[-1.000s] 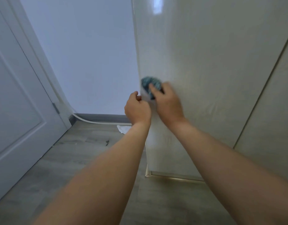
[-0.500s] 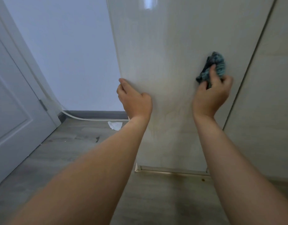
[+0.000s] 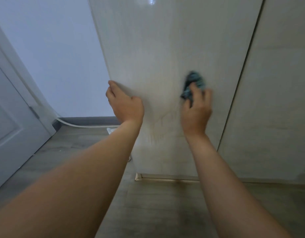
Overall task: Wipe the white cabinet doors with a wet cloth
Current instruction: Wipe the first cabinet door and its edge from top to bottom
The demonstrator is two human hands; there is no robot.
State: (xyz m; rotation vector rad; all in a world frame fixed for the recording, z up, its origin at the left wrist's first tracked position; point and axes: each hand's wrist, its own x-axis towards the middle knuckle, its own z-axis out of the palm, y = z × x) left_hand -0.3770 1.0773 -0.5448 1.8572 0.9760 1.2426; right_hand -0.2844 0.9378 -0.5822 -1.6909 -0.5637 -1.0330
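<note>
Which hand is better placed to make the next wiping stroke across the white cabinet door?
Right. The right hand already presses the bunched teal cloth against the glossy white cabinet door, while the left hand grips that door's left edge, apparently steadying it.

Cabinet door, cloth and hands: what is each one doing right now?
Cabinet door: swung open, glossy, its free edge on the left.
Cloth: bunched up, pressed against the door.
Right hand: holds the cloth on the door; blurred.
Left hand: fingers curled round the door's free edge.
Room door: cannot tell if it is closed.
</note>
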